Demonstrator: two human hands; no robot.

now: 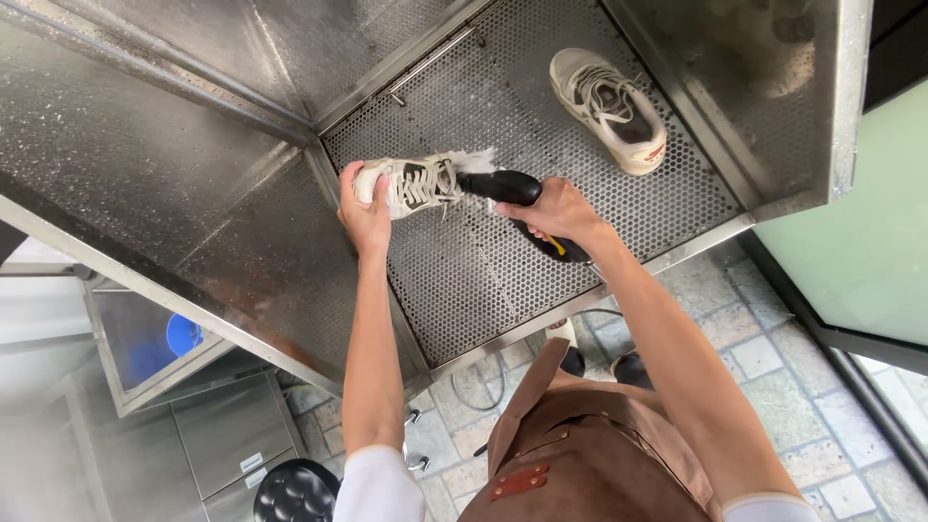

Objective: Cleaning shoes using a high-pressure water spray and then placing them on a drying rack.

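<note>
My left hand [363, 210] grips the heel end of a white lace-up sneaker [418, 183] and holds it on its side above a perforated steel floor [483, 280] inside a steel booth. My right hand [553, 211] is closed on a black spray gun [505, 187] with a yellow trigger. Its nozzle points at the sneaker's toe, where a white burst of spray [476, 159] shows. A second white sneaker [609, 108] lies sole-down on the perforated floor at the far right.
Steel walls [155, 145] close the booth on the left and right [773, 87]. A hose [480, 382] hangs below the booth over the stone tile floor [773, 387]. A steel cabinet [203, 435] and a black stool [295, 493] stand at the lower left. I wear a brown apron [580, 454].
</note>
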